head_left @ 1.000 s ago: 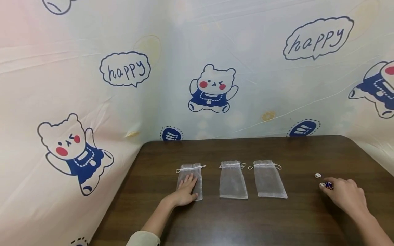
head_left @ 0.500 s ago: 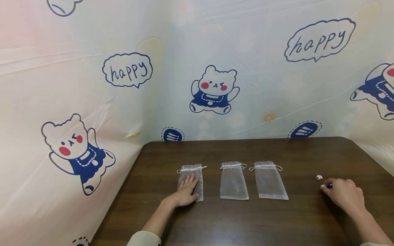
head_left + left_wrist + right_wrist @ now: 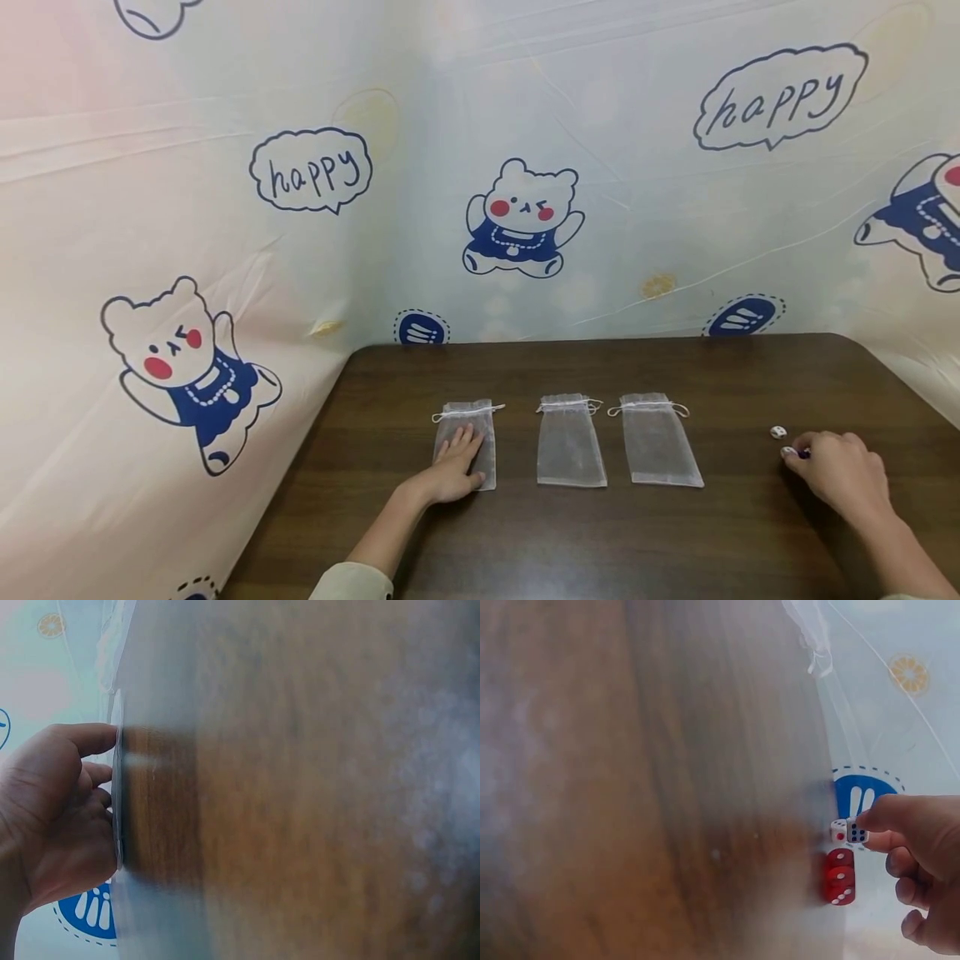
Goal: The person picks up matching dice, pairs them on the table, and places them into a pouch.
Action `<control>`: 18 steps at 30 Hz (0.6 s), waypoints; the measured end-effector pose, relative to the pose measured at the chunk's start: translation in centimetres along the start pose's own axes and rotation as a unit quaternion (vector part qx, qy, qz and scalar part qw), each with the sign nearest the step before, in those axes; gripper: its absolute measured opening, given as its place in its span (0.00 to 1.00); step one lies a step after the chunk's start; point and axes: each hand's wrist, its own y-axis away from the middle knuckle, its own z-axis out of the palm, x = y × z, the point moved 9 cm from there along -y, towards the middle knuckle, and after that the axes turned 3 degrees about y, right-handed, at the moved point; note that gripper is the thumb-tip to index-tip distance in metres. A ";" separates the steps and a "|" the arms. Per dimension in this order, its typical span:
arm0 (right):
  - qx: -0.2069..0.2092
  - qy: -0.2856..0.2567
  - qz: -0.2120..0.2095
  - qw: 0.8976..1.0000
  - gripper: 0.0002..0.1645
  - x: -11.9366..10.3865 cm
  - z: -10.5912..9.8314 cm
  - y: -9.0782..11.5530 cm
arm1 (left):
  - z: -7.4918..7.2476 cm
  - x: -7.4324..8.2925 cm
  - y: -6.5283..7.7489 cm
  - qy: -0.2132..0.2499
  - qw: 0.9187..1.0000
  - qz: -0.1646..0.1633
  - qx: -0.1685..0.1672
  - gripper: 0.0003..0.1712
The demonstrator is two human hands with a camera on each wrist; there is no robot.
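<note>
Fingers of the right hand [image 3: 840, 475] are curled, with the thumb and index finger nearly together and pinching 1 white die [image 3: 857, 832] with dark pips at the tabletop. Beside it, in the right wrist view, sits a 2nd white die [image 3: 839, 832] showing 1 red pip. 2 red dice [image 3: 841, 891] with white pips lie close together just below this pair in that view. In the head view a dark blue item [image 3: 806, 454] shows partly between thumb and index finger; its full form is hidden, and whether it is gripped cannot be told.

Fingers of the left hand [image 3: 448, 475] are extended and spread, resting on the leftmost sheer bag [image 3: 487, 457], which lies flat. They are not curled round anything.

To the right of that bag lie 2 similar items: the middle sheer bag [image 3: 570, 446] and the right sheer bag [image 3: 660, 442], each with a white drawstring near its top. All 3 lie apart on a dark brown wooden table [image 3: 570, 533]. A pale sleeve [image 3: 351, 582] covers the left forearm. Behind the table hangs a pale backdrop [image 3: 637, 200] printed with bears and "happy" bubbles.
</note>
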 end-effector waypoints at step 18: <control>0.133 -0.013 -0.089 0.987 0.07 -7.2 -4.6 0.2 | -0.1 0.2 0.1 -0.002 1.000 0.004 0.003 0.38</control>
